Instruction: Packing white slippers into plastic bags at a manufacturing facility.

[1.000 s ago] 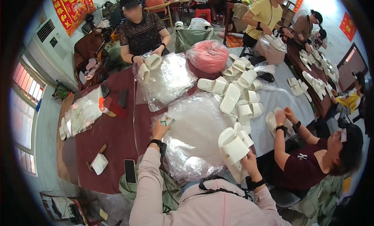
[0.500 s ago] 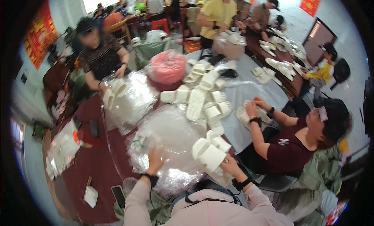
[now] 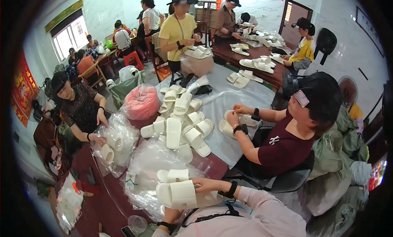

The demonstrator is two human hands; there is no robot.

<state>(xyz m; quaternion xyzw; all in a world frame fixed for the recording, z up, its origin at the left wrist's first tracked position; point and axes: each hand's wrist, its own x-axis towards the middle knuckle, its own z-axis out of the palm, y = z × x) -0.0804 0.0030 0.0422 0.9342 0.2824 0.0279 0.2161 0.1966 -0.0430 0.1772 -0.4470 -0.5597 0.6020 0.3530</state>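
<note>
My right hand grips a pair of cream-white slide slippers by their side, thumb on top, just in front of my body. Below the front slipper is my left hand, close to the lower edge of the clear plastic bags. The slipper and film hide its fingers, so whether they are closed does not show. Those bags lie in a flat, shiny stack on the dark red table, with a small white-and-green card on or in the film at the left.
Beyond the bags lies a heap of cream slippers, with a pink wrapped bundle behind. A co-worker at left handles bagged slippers; another at right works over a pair. A clear cup and a phone lie near my left.
The view has swung, shifting the scene. My left hand has come back from over the bags toward my body, under the slippers. My right hand has turned the pair sideways and brought it leftward.
</note>
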